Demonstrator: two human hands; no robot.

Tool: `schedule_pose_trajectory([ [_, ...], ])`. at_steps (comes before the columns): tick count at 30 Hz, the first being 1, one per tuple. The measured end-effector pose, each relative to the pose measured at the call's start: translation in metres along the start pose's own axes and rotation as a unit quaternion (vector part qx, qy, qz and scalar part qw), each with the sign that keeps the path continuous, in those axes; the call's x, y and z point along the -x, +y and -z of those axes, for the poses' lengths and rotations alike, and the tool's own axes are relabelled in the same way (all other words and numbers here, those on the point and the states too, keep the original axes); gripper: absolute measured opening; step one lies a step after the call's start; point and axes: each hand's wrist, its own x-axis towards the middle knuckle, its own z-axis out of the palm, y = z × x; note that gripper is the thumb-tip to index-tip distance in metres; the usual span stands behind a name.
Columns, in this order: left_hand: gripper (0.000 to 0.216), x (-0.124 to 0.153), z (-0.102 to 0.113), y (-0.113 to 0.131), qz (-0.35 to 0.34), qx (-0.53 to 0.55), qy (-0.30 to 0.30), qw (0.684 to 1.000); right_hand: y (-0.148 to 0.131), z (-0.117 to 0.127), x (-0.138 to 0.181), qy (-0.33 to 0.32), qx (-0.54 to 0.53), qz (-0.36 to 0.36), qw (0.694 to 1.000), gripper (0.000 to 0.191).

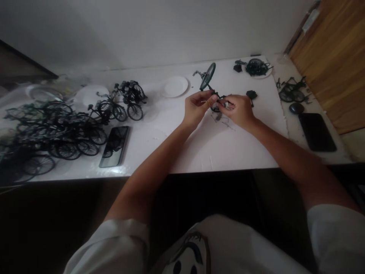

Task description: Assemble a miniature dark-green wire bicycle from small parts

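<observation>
Above the white tabletop (182, 152), both my hands are closed on a small dark green model bicycle (211, 74), which is tilted so that one wheel and the handlebar point up and away from me. My left hand (196, 108) pinches its frame between thumb and fingers. Close beside it, my right hand (238, 110) has its fingertips pressed together at the other end, near the second wheel. The fingers hide much of the frame, and whether the right fingertips hold a separate small part cannot be made out. Thin small parts (225, 122) lie on the table just below my hands.
Many black model bicycles (65, 129) crowd the left side, beside a phone (114, 146). A white plate (175, 86) lies at the back. To the right are a plate of dark parts (258, 68), another model bicycle (292, 90), a round dark object (296, 109) and a black phone (318, 132).
</observation>
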Motion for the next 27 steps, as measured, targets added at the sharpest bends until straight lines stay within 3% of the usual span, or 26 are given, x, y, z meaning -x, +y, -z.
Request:
schedule_pose_trajectory([
  [10, 0.054, 0.003, -0.004, -0.001, 0.024, 0.013, 0.027, 0.999, -0.015, 0.007, -0.003, -0.034, -0.056, -0.053, 0.996, 0.033],
  [21, 0.05, -0.003, 0.003, -0.003, 0.024, 0.005, 0.031, 0.999, -0.006, 0.005, -0.001, -0.056, -0.124, -0.051, 0.989, 0.026],
  [27, 0.046, -0.009, 0.008, -0.007, 0.014, -0.036, 0.079, 0.996, -0.01, 0.013, -0.003, -0.041, -0.121, -0.067, 0.99, 0.028],
])
